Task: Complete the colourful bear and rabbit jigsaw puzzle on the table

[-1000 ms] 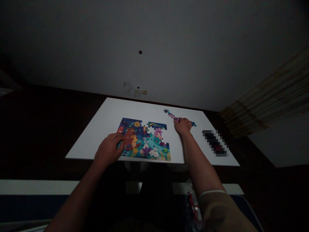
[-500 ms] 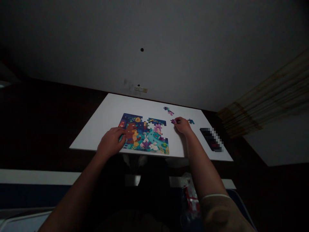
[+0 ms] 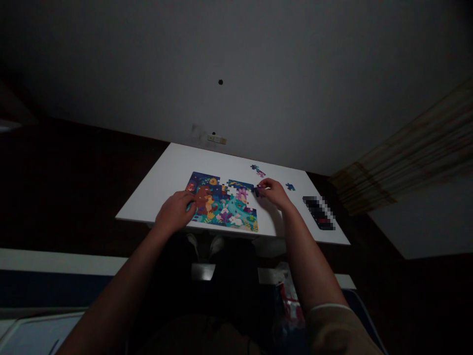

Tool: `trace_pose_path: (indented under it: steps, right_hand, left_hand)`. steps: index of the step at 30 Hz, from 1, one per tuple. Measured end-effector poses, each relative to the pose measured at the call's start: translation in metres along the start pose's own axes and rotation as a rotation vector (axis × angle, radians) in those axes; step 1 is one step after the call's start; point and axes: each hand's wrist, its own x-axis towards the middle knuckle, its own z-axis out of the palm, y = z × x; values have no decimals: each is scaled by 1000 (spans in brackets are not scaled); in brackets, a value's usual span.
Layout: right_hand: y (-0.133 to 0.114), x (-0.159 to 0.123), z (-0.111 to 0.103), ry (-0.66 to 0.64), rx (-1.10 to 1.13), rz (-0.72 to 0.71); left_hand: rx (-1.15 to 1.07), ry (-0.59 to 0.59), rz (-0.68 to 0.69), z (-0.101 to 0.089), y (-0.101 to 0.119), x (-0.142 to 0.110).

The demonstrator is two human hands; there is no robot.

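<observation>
A colourful jigsaw puzzle (image 3: 221, 207) with animal pictures lies on the white table (image 3: 144, 192), with gaps at its top and right side. My left hand (image 3: 176, 211) rests on the puzzle's left edge, fingers stretched out and holding nothing. At the right edge, my right hand (image 3: 272, 192) pinches a dark purple puzzle piece (image 3: 257, 191), tilted beside the upper right gap. Whether that piece touches the puzzle I cannot tell. Loose puzzle pieces (image 3: 260, 173) lie beyond, near the table's back, and another puzzle piece (image 3: 290, 187) lies right of my right hand.
A dark, pixelated object (image 3: 318, 213) lies on the table's right end. Behind the table stands a grey wall with a socket plate (image 3: 217, 139). A curtain (image 3: 369, 187) hangs at the right. Below the table, a plastic bag with red parts (image 3: 290, 301) sits beside my legs.
My right hand has moved left with the puzzle piece, from the open table to the puzzle's right edge. My left hand stays at the left edge. The camera view has shifted slightly.
</observation>
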Motion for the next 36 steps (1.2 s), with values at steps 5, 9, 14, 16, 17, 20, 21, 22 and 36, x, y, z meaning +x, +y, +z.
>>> trace_pose_path:
  steps: [5, 9, 14, 16, 17, 20, 21, 22, 36]
  right_hand:
    - [-19, -2, 13, -63, 233, 34]
    - [-25, -3, 30, -92, 359, 5]
    - [-31, -5, 51, -169, 481, 80]
    - [-33, -6, 55, -195, 476, 91]
    - [-33, -6, 55, -200, 460, 86]
    - [-33, -5, 54, -201, 402, 76]
    - [-32, -5, 53, -197, 382, 76]
    - [-31, -5, 52, -188, 363, 78]
    - [8, -33, 28, 48, 198, 123]
  left_hand:
    - [3, 8, 20, -1, 0, -2]
    - [0, 7, 21, -1, 0, -3]
    - [-5, 17, 14, -1, 0, -3]
    - [-6, 19, 12, -1, 0, -4]
    - [-7, 18, 10, -2, 0, -4]
    - [-9, 11, 1, -2, 0, -4]
    - [-9, 8, -1, -2, -1, -3]
    - [-9, 6, -1, -2, -1, -3]
    - [-3, -1, 3, 1, -3, -2]
